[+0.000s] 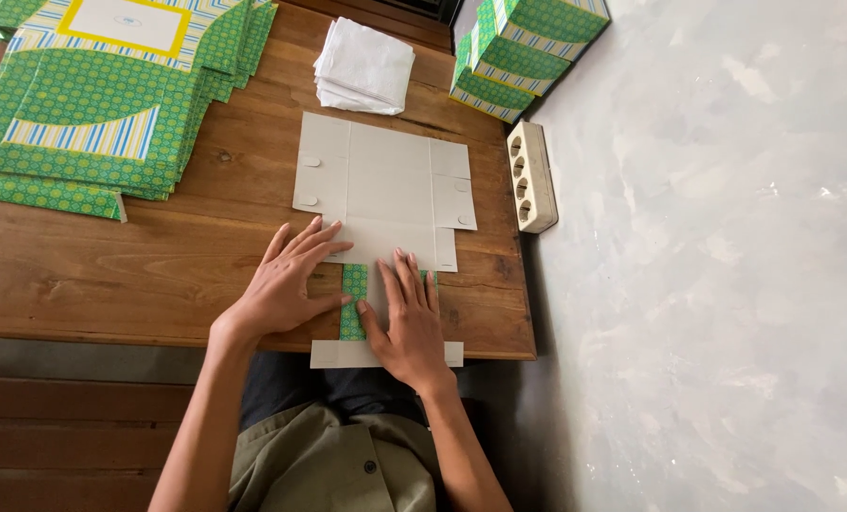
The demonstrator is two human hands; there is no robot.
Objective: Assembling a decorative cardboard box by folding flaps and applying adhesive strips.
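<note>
A flat die-cut cardboard box blank (385, 185) lies plain grey side up on the wooden table (158, 265). Its near part is folded over, so a strip of green patterned print (353, 301) shows. My left hand (286, 284) lies flat with fingers spread on the fold's left side. My right hand (406, 318) presses flat on the folded flap beside it. A grey flap (333, 354) hangs over the table's near edge.
A stack of flat green patterned box blanks (101, 95) fills the table's far left. Folded white tissues (364, 66) lie at the back. Assembled green boxes (523, 47) and a white power strip (532, 175) sit at the right edge, beside a grey floor (717, 265).
</note>
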